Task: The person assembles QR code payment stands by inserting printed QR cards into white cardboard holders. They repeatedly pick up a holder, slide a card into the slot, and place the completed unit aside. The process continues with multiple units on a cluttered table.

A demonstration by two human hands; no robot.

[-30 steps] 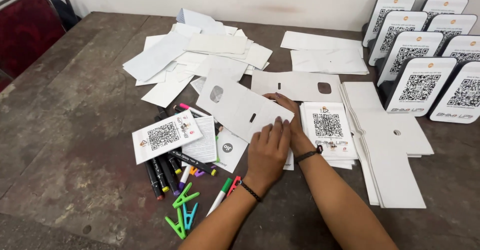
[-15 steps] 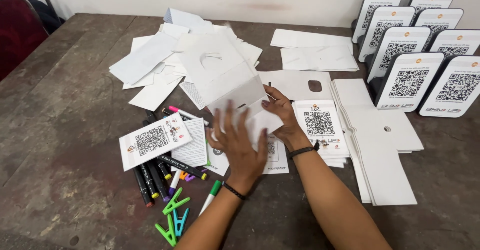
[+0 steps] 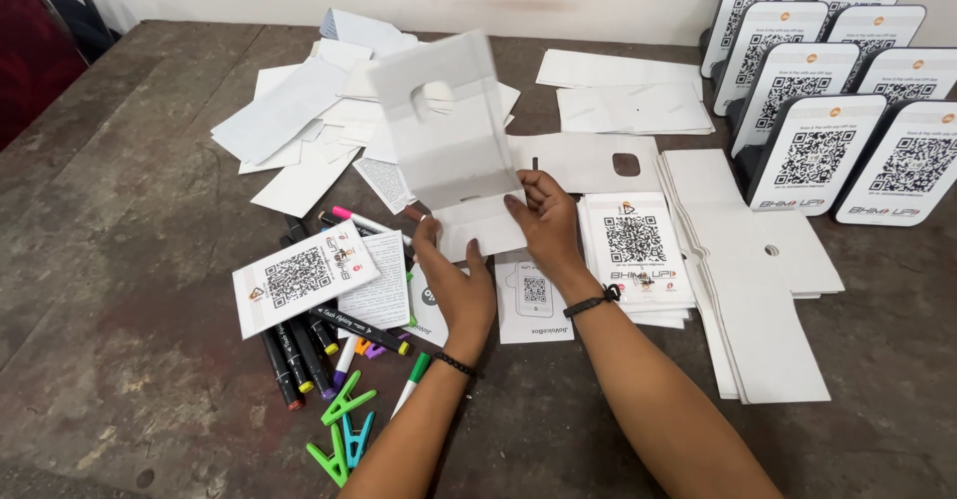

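Both my hands hold a white die-cut cardboard piece (image 3: 446, 130) with a round notch, lifted upright above the table. My left hand (image 3: 457, 280) grips its folded lower flap from the left. My right hand (image 3: 545, 222) pinches the same lower edge from the right; a black band sits on each wrist. Under the hands lie a small printed card (image 3: 533, 303) and a stack of code-printed sheets (image 3: 634, 253).
Loose white papers (image 3: 299, 120) spread at the back left. Dark markers (image 3: 299, 344), a code card (image 3: 302, 278) and green clips (image 3: 341, 429) lie at the front left. Flat white cardboard blanks (image 3: 758, 290) are stacked on the right, with assembled code stands (image 3: 817, 155) behind them. A red chair (image 3: 35, 50) stands at the far left.
The cardboard piece lay flat on the table a second ago; both hands have lifted it and tipped it upright, folding its lower flap.
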